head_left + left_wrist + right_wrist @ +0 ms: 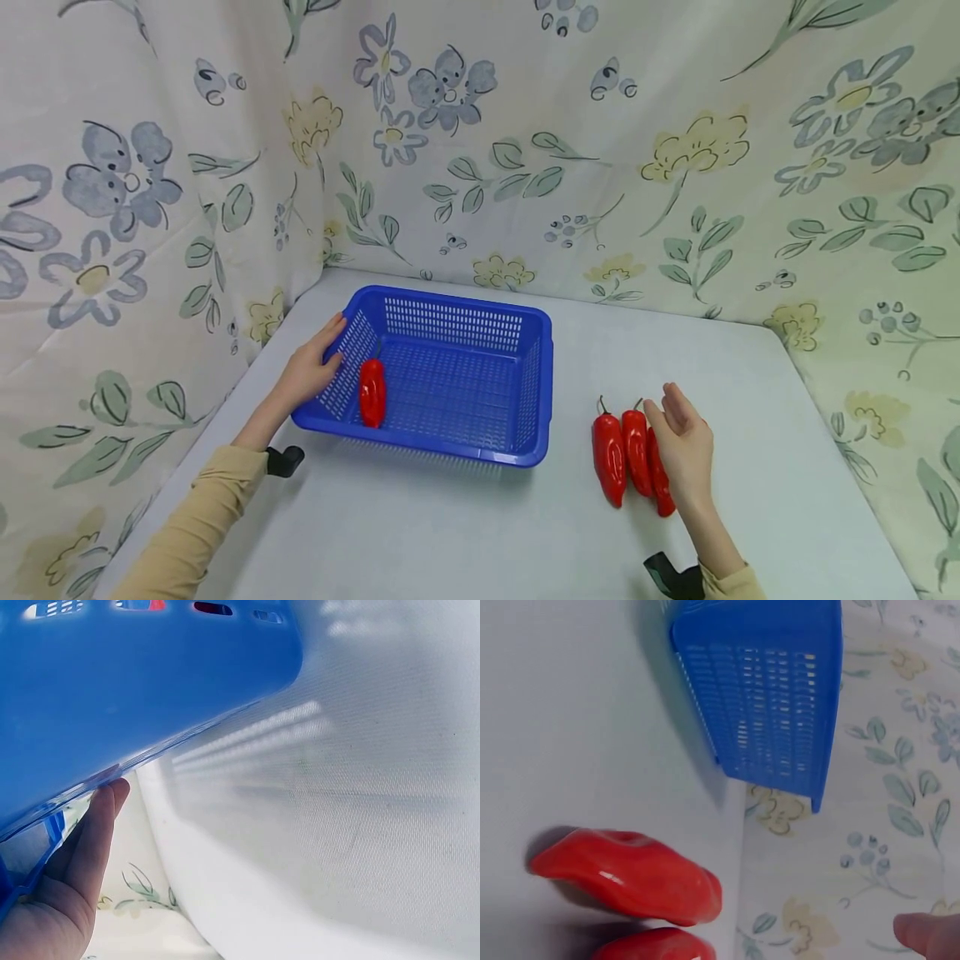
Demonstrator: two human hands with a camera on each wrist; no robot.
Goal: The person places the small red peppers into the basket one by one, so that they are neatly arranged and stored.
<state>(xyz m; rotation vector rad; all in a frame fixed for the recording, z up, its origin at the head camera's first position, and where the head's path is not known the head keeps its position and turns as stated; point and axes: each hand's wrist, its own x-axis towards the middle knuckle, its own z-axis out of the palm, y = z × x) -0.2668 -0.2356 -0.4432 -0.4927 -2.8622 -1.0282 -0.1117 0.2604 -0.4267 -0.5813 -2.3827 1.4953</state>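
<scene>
A blue plastic basket point(457, 457) with slotted sides stands on the white table, one red chili pepper point(372, 393) lying inside at its left. My left hand point(307, 371) rests against the basket's left rim with its fingers extended; in the left wrist view the fingertips point(118, 791) meet the rim's edge. To the right of the basket lie three more red peppers point(608, 458) side by side. My right hand point(688, 450) is over the rightmost of them, fingers fairly straight and nothing held, partly hiding that pepper. Its fingertip point(922, 934) shows at the right wrist view's lower right.
The white table point(465, 533) extends in front of the basket and around the peppers. A floral cloth point(480, 208) hangs along the back and both sides, close behind the basket's far rim. Dark straps point(285, 461) sit at both wrists.
</scene>
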